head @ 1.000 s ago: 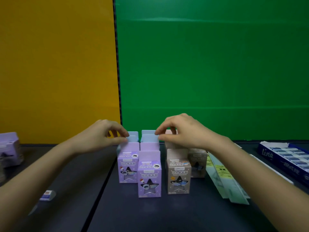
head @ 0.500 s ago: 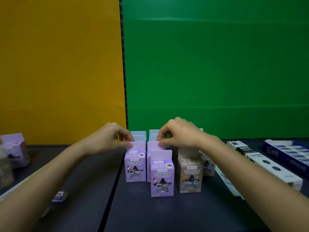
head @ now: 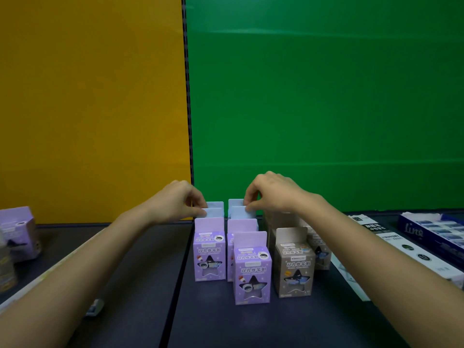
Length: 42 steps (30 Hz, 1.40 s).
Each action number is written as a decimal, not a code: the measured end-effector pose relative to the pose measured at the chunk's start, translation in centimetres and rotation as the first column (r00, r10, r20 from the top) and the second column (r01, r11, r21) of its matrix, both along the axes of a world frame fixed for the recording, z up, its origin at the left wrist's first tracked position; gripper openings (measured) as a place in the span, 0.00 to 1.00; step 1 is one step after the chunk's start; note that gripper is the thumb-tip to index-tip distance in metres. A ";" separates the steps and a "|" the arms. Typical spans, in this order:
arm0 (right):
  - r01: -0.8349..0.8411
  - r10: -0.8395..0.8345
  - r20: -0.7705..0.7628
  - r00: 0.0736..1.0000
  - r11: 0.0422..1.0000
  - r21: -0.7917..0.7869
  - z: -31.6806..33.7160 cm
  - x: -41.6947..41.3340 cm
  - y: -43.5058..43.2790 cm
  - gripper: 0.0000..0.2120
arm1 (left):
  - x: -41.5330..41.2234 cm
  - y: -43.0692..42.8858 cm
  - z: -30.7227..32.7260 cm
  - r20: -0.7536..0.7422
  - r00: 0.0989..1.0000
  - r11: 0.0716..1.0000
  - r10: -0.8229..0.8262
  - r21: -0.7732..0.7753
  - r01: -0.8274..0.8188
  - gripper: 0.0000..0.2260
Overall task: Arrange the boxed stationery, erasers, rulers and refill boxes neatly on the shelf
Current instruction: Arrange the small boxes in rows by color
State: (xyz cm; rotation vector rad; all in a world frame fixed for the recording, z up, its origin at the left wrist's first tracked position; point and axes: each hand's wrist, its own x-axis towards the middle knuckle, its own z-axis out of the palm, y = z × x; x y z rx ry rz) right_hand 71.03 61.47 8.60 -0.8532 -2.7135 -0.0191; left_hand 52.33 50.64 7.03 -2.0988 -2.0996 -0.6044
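Both hands reach to the back of the box cluster: the left hand (head: 175, 202) pinches the top flap of a pale blue box (head: 213, 212), the right hand (head: 271, 194) pinches the flap of the blue box (head: 239, 212) beside it. In front stand purple boxes (head: 210, 257) in two files, the nearest one (head: 252, 275) set forward alone, with brown boxes (head: 293, 268) just right. Dark shelf (head: 140, 285) lies bare left of the cluster up to another purple box (head: 20, 234) at the left edge. Right, long white boxes (head: 401, 247) and a navy tray (head: 437, 232) run toward the shelf's edge.
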 end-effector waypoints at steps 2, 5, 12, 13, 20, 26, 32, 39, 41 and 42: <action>-0.021 0.021 -0.016 1.000 0.999 -0.030 0.0 -0.2 -0.1 0.07 | -0.1 0.2 0.0 0.022 1.000 1.000 -0.008 -0.001 0.008 0.07; -0.037 0.036 -0.023 0.999 0.998 -0.043 0.0 -0.6 -0.1 0.06 | -0.2 0.3 -0.1 0.039 0.999 1.000 -0.018 0.008 0.017 0.07; -0.011 0.009 -0.070 0.998 1.000 -0.028 0.3 -1.0 1.1 0.10 | -0.8 0.4 0.2 0.098 0.995 0.988 -0.023 0.154 0.008 0.08; 0.008 -0.008 -0.061 0.998 1.000 -0.011 0.4 -1.1 1.3 0.10 | -1.0 0.6 0.3 0.113 0.994 0.982 -0.008 0.190 -0.014 0.08; 0.065 -0.066 0.048 0.997 0.998 0.009 -0.2 -2.0 2.4 0.09 | -1.9 2.2 0.0 0.099 0.995 0.999 0.034 -0.030 -0.031 0.13; 0.028 -0.028 0.019 0.999 1.000 0.005 -0.2 -2.6 2.5 0.07 | -2.2 3.1 -0.2 0.125 0.992 0.999 0.032 -0.043 -0.027 0.06; 0.016 -0.016 0.009 1.000 1.000 0.004 -0.3 -2.9 2.7 0.08 | -2.9 3.4 -0.5 0.112 0.992 0.998 0.057 -0.032 -0.054 0.07; 0.010 -0.010 0.016 1.000 1.000 -0.008 -0.1 -2.5 2.6 0.11 | -2.5 3.2 -0.4 0.115 0.992 0.999 0.045 -0.013 -0.044 0.08; 0.011 -0.011 -0.004 1.000 1.000 -0.009 0.2 -1.9 2.5 0.12 | -2.2 2.7 -0.1 0.096 0.995 0.999 0.037 0.020 -0.039 0.09; 0.009 -0.009 -0.018 1.000 1.000 -0.003 0.4 -1.4 2.4 0.12 | -2.0 2.4 0.1 0.083 0.996 0.998 0.039 0.043 -0.043 0.10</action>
